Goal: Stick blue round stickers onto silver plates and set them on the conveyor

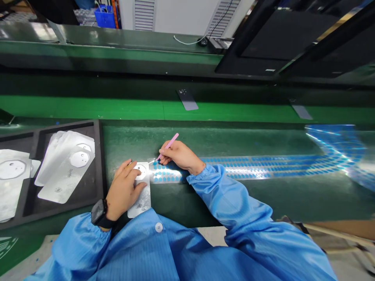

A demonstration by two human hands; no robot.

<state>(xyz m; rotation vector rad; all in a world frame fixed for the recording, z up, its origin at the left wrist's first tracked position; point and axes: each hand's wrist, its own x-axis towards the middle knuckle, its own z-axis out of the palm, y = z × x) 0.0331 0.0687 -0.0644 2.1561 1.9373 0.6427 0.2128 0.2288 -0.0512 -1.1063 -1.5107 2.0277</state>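
Note:
My left hand (123,191), with a black watch on its wrist, lies over a pale phone back cover (143,208) and holds it down on the green bench. Its thumb and fingers rest around the white round camera area. My right hand (181,156) is closed around pink tweezers (171,141). The tweezers slant down to the left end of a clear strip of blue stickers (249,168), by the cover's upper right corner. Whether anything is between the tips is too small to tell. The strip runs under my right wrist and along the bench.
A black divided tray (101,164) at left holds several pale phone back covers (68,171). Beyond the bench, dark phone-shaped panels (189,100) lie on a green conveyor belt (131,107). The sticker strip curls upward at far right. Large black panels (263,43) stand at upper right.

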